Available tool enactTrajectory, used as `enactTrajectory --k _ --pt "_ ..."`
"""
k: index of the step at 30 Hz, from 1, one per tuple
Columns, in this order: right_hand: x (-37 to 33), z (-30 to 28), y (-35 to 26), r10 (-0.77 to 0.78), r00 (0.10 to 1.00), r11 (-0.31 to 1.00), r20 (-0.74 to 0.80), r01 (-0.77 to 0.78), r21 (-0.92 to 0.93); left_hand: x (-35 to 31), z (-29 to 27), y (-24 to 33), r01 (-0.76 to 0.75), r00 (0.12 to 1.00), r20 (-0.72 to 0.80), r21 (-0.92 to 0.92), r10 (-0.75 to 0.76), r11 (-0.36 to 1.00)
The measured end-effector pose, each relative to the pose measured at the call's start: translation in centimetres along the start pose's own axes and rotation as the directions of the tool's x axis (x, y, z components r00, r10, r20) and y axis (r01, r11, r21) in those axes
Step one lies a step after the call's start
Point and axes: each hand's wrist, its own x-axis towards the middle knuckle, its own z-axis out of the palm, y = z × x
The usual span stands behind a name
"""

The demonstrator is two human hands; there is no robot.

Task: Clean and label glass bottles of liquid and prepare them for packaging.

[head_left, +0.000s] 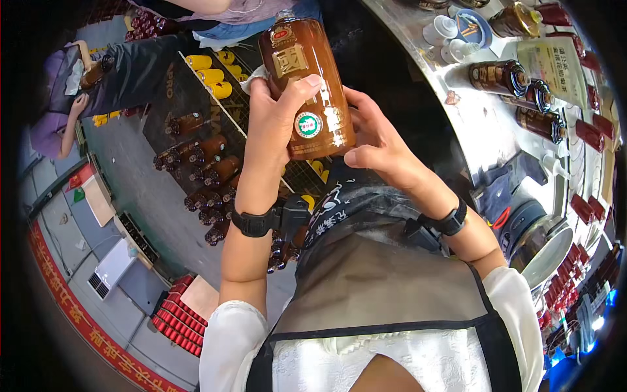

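1. Amber bottle (pixel 332 98) was held up in front of the body at upper centre, clear of the counter (pixel 480 140), neck pointed away from the wearer and tilted slightly left.
2. Left hand (pixel 269 121): bottle gripped from its left side, thumb laid across the front, remaining fingers mostly hidden behind it.
3. White cloth (pixel 253 77) was seen bunched beside the left hand, at the bottle's left edge.
4. Right hand (pixel 385 147): placed at the bottle's lower right side, thumb and fingers set wide apart, fingertips hidden behind the glass. Whether any weight was borne there could not be told.
5. Bottle front was marked with gold label panels and a round green-and-white sticker (pixel 308 124) near the base.
6. Black bands were worn on both wrists; a dark-edged apron (pixel 385 281) was worn over white clothing.
7. On the counter at right, dark bottles (pixel 496 77), a pale green pouch (pixel 552 62) and a blue dish (pixel 471 29) were set.
8. More bottles (pixel 212 153) were grouped at left, below the yellow items (pixel 212 76).
9. Another dark bottle (pixel 98 70) was held by a co-worker in purple sleeves at far left.
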Motion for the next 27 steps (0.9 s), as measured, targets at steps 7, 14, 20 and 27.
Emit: enactTrajectory --k 7,14,20,27 --pt "0.6 -0.7 0.9 0.022 0.992 0.989 -0.124 -0.039 -0.141 0.0 1.0 -1.6 -0.075 0.997 0.026 0.136 0.072 0.988" --pt "0.0 -2.2 1.6 -0.006 0.998 1.000 -0.061 0.007 0.015 -0.3 1.5 -0.9 0.003 0.998 0.060 0.106 -0.009 0.994" --pt "-0.2 -2.5 1.4 0.007 0.997 0.998 -0.074 -0.012 -0.065 -0.5 1.9 -1.3 -0.037 0.998 0.048 0.149 0.030 0.988" --pt "-0.3 -2.5 1.1 0.001 0.995 0.988 -0.100 -0.017 -0.154 -0.6 2.4 -1.6 -0.053 0.998 0.054 0.142 0.045 0.988"
